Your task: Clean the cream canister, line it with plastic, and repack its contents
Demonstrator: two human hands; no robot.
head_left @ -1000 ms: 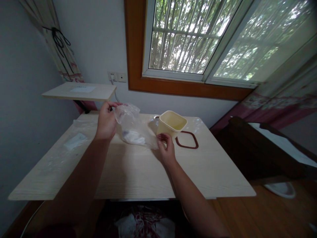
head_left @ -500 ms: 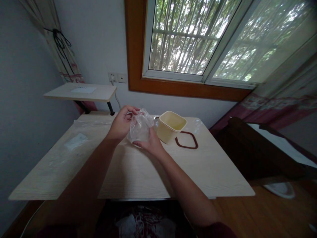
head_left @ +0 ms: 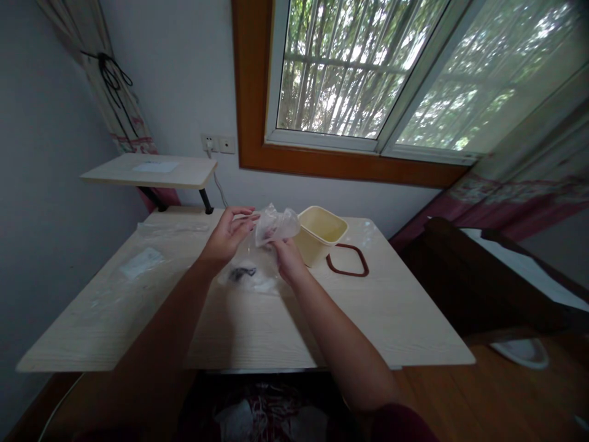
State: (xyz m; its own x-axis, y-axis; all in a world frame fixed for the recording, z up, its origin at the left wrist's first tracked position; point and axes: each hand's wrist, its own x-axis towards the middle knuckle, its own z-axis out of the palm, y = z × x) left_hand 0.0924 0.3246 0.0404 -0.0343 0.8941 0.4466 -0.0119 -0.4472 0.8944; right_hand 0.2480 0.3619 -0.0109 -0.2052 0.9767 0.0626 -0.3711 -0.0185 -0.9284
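Note:
My right hand [head_left: 289, 259] is closed on a crumpled clear plastic bag [head_left: 278, 226], thumb and fingers gathering it above the table. My left hand [head_left: 226, 236] is at the bag's left side, its fingers stretched out and slightly apart; whether the fingertips touch the plastic I cannot tell. Below the hands, clear plastic spreads down to the table, with a small dark item [head_left: 242, 274] in or under it, too blurred to name. Just right of the bag stands a cream square container [head_left: 313, 248], open at the top. A reddish-brown square ring [head_left: 348, 274] lies beside it.
More clear plastic wrapping [head_left: 142, 263] with a white label lies on the left of the table [head_left: 368, 325]. A small raised shelf [head_left: 151, 172] stands at the back left. Behind are a wall socket and a window [head_left: 340, 73]. Dark furniture [head_left: 442, 276] stands at the right.
The bag has been drawn up and right, bunched in my right hand, and the dark item now shows below. My left fingers have straightened and lowered slightly.

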